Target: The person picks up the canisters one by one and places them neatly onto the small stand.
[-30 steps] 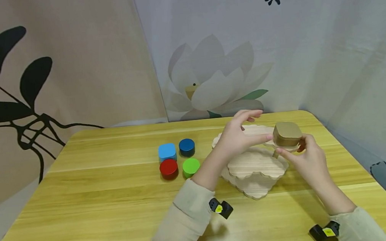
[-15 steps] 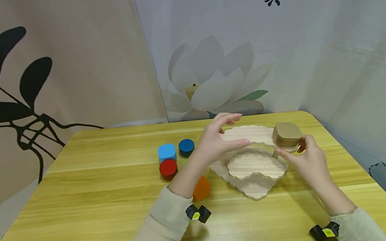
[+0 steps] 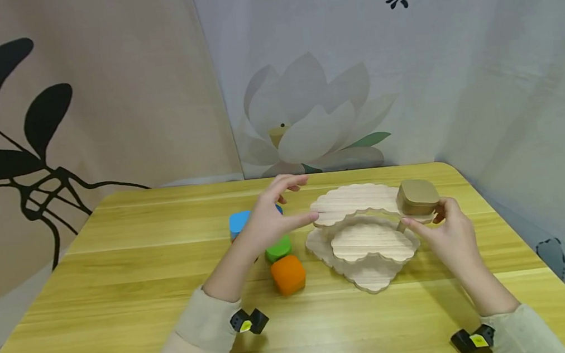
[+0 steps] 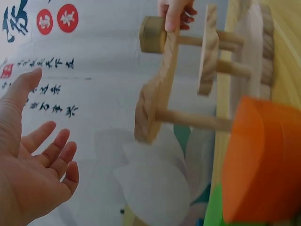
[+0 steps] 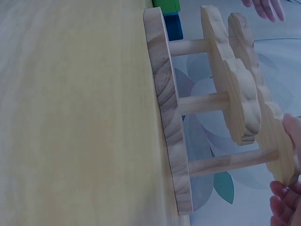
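A pale wooden stand with tiered, scalloped boards [image 3: 355, 201] joined by round posts [image 5: 207, 103] rests on the table. On the right end of its top board sits a gold rounded-square block [image 3: 417, 197]. My right hand [image 3: 449, 235] pinches that end of the board, thumb and fingers on opposite faces beside the block. My left hand [image 3: 266, 220] is held in the air left of the stand, fingers apart and nothing in them; in the left wrist view its palm faces the stand. In the head view its thumb tip overlaps the board's left edge.
Left of the stand lie an orange block [image 3: 288, 275], a green block [image 3: 279, 249] and a light blue block [image 3: 238, 223]. A dark blue piece [image 3: 279, 208] peeks out behind my left hand. A printed curtain [image 3: 314, 73] hangs behind the table's far edge.
My left hand has moved left, from beside the gold block to over the coloured blocks. The orange block has come into view, the red one is now covered. My right hand stays put.
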Action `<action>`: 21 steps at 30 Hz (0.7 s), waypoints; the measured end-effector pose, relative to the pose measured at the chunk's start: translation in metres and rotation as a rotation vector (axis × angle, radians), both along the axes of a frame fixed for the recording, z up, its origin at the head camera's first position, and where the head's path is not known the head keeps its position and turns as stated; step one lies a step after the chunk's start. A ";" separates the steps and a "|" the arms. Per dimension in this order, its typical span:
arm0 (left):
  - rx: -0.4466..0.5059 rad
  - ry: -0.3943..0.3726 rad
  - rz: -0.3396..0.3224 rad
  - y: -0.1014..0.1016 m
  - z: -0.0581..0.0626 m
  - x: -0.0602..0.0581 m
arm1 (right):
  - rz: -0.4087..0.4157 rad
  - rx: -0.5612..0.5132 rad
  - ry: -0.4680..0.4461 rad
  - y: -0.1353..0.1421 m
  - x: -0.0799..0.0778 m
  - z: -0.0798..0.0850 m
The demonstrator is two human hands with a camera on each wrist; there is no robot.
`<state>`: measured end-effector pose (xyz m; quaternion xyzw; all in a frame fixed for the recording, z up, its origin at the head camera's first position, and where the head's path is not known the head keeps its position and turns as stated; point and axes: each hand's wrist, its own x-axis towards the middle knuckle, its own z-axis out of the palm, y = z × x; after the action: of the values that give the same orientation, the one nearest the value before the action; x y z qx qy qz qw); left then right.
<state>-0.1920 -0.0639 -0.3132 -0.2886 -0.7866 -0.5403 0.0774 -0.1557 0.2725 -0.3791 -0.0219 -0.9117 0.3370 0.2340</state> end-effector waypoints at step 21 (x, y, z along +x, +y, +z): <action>-0.036 -0.132 0.154 -0.072 -0.029 0.003 | -0.003 -0.005 -0.008 0.000 0.000 0.001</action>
<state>-0.1894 -0.1359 -0.3426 -0.1926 -0.8194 -0.5363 0.0614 -0.1555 0.2725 -0.3786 -0.0252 -0.9118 0.3389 0.2306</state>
